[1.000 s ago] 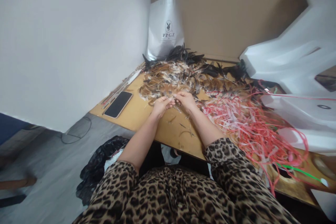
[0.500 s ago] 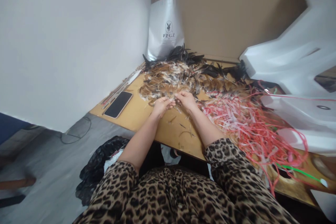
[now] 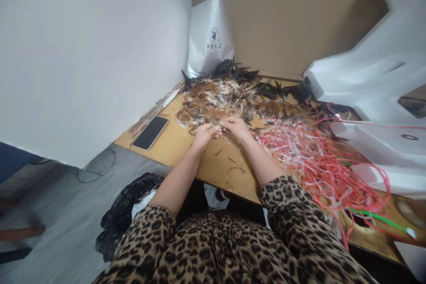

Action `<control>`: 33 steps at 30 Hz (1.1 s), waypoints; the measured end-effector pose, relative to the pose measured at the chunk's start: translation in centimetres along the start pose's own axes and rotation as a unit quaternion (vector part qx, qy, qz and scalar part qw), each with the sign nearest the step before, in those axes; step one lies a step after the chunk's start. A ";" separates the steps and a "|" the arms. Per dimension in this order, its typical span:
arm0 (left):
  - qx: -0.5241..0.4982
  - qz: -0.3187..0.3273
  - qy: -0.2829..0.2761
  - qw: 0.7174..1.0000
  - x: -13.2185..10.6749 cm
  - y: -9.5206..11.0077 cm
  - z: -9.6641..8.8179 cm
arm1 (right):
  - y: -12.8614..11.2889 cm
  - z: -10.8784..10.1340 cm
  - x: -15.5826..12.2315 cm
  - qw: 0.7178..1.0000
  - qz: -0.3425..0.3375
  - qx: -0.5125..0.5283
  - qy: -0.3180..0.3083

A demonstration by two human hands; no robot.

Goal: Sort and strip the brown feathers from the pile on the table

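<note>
My left hand (image 3: 205,134) and my right hand (image 3: 235,128) meet fingertip to fingertip above the near edge of a feather pile (image 3: 229,93). Each is closed in a pinch. Between them are small brown feathers (image 3: 215,116) with pale ends; how many is hidden by the fingers. The pile has brown and cream feathers in front and long black ones at the back. Just right of my right hand spreads a tangle of red and pale pink plastic strips (image 3: 309,155). A few loose dark feathers (image 3: 233,162) lie on the wooden table (image 3: 186,159) below my wrists.
A phone (image 3: 151,132) lies at the table's left, near thin sticks (image 3: 155,111) along the white wall. A white bag (image 3: 211,40) stands behind the pile. White molded shapes (image 3: 366,71) rise at right. A black plastic bag (image 3: 124,213) sits on the floor at left.
My right hand's fingers have shifted very slightly against the left fingertips. Everything else stays the same.
</note>
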State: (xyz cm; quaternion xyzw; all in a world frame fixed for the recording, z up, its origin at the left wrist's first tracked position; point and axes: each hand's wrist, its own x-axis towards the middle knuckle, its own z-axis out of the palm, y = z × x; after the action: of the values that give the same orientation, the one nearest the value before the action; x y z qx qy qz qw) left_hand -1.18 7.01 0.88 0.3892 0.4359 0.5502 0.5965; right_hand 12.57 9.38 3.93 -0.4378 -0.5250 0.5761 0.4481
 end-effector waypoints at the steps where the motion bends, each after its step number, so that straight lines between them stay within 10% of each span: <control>1: -0.003 0.002 -0.002 1.000 0.0 0.0 0.0 | 0.0 0.0 0.0 1.000 0.001 -0.007 -0.005; 19: 0.040 0.007 -0.051 0.998 -0.2 -0.1 -0.2 | 0.3 -0.1 -0.1 0.999 -0.016 -0.015 -0.023; 33: 0.121 0.036 -0.092 0.988 -0.3 -0.6 0.0 | -0.5 -0.9 0.1 0.954 -0.088 -0.284 -0.033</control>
State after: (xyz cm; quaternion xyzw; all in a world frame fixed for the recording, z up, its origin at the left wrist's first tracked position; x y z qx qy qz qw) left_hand -1.01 6.63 0.36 0.5227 0.4281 0.4768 0.5623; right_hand 13.48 9.67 4.41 -0.4798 -0.7178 0.3758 0.3367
